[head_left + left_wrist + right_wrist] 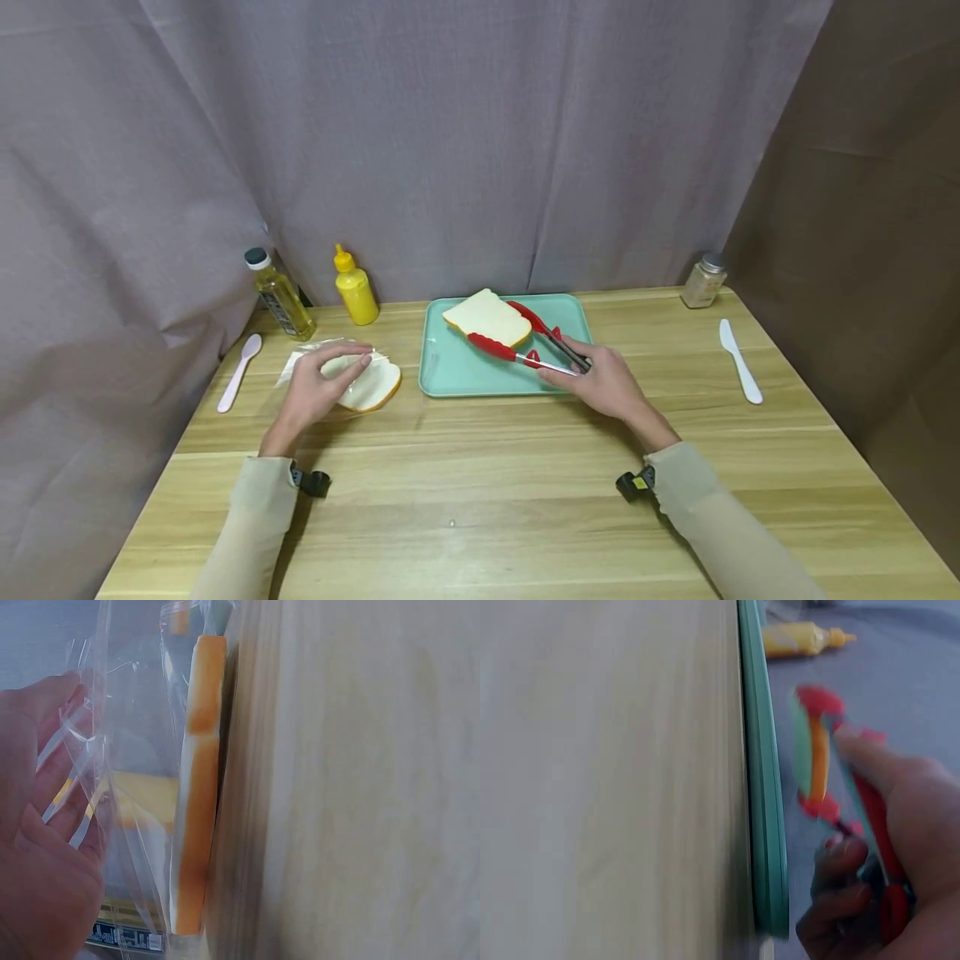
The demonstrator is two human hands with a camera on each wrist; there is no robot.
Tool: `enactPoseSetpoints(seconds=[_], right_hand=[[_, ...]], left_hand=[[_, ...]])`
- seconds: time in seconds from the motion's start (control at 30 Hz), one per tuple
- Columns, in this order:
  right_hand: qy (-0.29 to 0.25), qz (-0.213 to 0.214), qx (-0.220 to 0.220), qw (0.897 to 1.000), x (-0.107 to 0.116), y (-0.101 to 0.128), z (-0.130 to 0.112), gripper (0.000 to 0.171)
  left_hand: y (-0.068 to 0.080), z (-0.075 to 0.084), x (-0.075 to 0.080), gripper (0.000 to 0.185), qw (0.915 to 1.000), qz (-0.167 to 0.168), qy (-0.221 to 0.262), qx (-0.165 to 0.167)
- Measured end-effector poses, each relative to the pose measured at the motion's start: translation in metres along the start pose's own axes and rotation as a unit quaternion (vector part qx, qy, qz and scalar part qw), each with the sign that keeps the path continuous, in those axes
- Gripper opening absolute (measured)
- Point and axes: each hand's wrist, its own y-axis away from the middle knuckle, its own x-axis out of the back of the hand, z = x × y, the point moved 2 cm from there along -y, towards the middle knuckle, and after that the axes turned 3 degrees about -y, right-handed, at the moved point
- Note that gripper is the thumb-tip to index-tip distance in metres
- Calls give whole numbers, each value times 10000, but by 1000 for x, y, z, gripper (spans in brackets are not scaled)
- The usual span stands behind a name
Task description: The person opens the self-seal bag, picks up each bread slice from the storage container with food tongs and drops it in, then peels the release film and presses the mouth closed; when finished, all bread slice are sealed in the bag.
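My left hand [318, 387] pinches the raised film of a clear plastic bag [97, 742], its fingers partly seen through the film. Inside the bag a white bread slice with an orange crust [378, 385] lies flat on the table; its crust edge [199, 787] shows in the left wrist view. With my right hand [603, 379] I grip red-tipped tongs [495, 346]. Their spread tips stand on either side of a second bread slice [487, 317], over the green tray [450, 379]. That slice looks raised off the tray in the right wrist view.
A yellow squeeze bottle [356, 296] and an oil bottle [281, 300] stand at the back left, with a pink spoon [240, 375] in front. On the right are a shaker jar [703, 283] and a white knife [740, 362]. A curtain [450, 150] hangs behind the table.
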Motion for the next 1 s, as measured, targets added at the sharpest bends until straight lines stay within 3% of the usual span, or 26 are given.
enactPoseSetpoints(seconds=[0.13, 0.4, 0.63, 0.87, 1.0], right_hand=[[-431, -197, 101, 9988, 7, -1, 7, 92], [-798, -639, 517, 9934, 8, -1, 7, 82], [-1194, -1061, 654, 9850, 4, 2, 2, 83], [-1039, -1340, 715, 9829, 0, 6, -3, 83], [-833, -1410, 963, 9818, -1, 7, -9, 81]], left_hand=[[0, 0, 0, 17, 10000, 21, -14, 0], [0, -1, 1, 16, 9999, -26, -14, 112], [0, -2, 1, 17, 9999, -19, -22, 142], [0, -2, 1, 19, 9999, 51, -5, 113], [0, -1, 1, 18, 9999, 78, -9, 90]])
